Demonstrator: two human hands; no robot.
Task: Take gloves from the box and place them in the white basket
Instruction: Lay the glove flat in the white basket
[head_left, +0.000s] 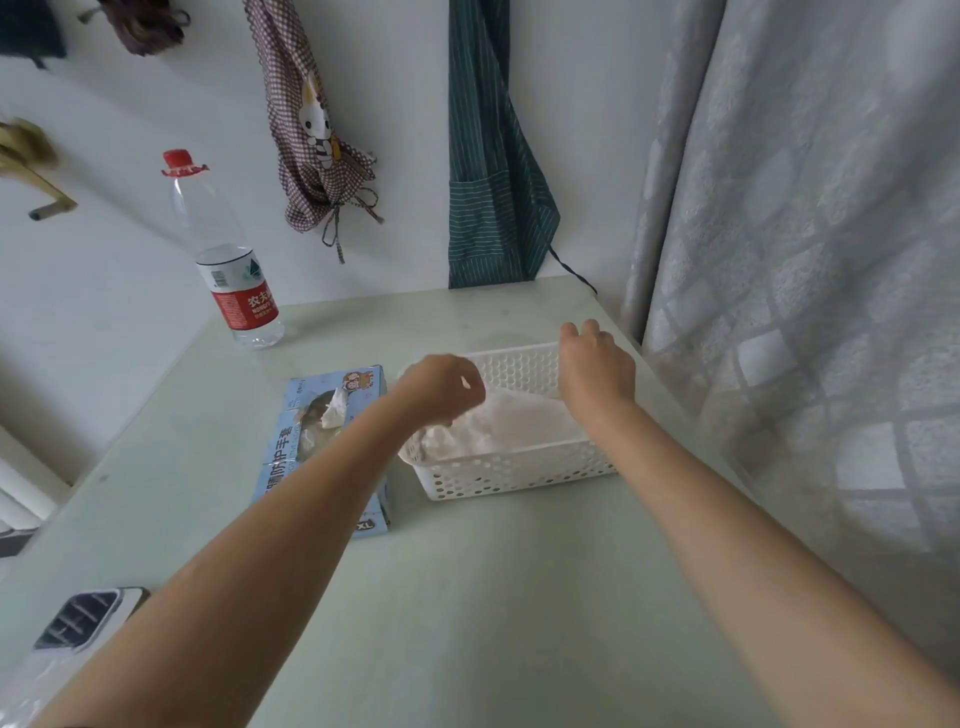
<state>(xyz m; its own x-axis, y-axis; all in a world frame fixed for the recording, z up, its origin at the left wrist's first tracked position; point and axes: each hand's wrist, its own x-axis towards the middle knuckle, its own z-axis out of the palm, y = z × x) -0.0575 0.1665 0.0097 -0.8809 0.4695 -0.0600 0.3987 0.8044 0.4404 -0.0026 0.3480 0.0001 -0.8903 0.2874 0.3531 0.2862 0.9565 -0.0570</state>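
A white perforated basket (519, 475) stands on the pale table, with a heap of thin white gloves (514, 423) inside. Left of it lies the light blue glove box (322, 467), and a white glove (332, 408) pokes out of its opening. My left hand (441, 389) hovers over the basket's left end, fingers curled down and pinching glove material that joins the heap. My right hand (597, 364) is at the basket's far right corner, fingers curled over the rim; the fingertips are hidden.
A clear water bottle (228, 270) with a red cap stands at the table's back left. Two aprons (488, 156) hang on the wall behind. A grey curtain (805, 260) borders the table's right edge. A dark device (83, 618) lies at the near left corner.
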